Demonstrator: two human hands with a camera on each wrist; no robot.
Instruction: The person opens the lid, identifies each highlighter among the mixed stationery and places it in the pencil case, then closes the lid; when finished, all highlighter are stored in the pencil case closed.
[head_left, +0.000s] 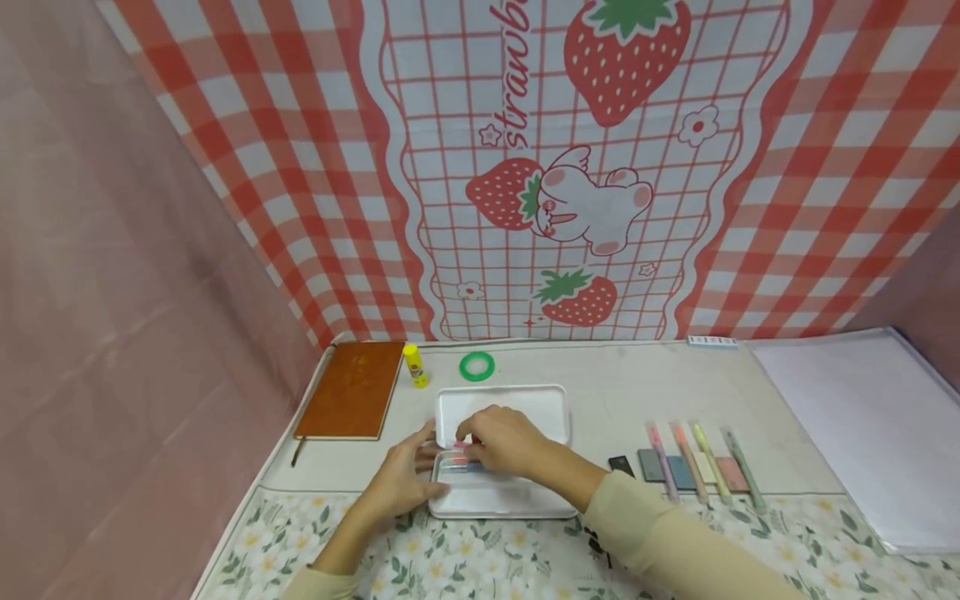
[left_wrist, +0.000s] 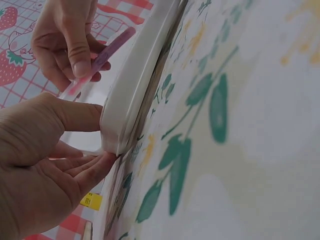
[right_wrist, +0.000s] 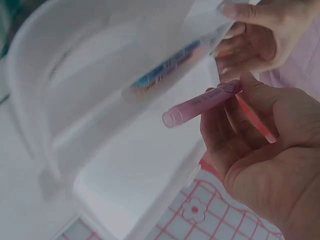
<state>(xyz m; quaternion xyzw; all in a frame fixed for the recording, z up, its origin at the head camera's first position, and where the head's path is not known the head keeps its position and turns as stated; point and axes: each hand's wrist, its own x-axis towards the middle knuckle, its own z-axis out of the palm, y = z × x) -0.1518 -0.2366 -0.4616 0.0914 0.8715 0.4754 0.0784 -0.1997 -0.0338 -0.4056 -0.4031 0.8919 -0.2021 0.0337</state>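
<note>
A white pencil case lies on the table with its lid folded back. My left hand pinches its left end, thumb on the wall and fingers beneath, as the left wrist view shows. Over the case, my right hand holds a pink marker between thumb and fingers. A thin red-pink strip shows by the same fingers; I cannot tell what it belongs to. Inside the case lie slim pens with blue and orange parts, partly blurred.
Left and behind are a brown notebook, a yellow glue stick and a green tape roll. To the right, several pens lie across coloured pads, beside a small black object. Farther right lies a whitish sheet.
</note>
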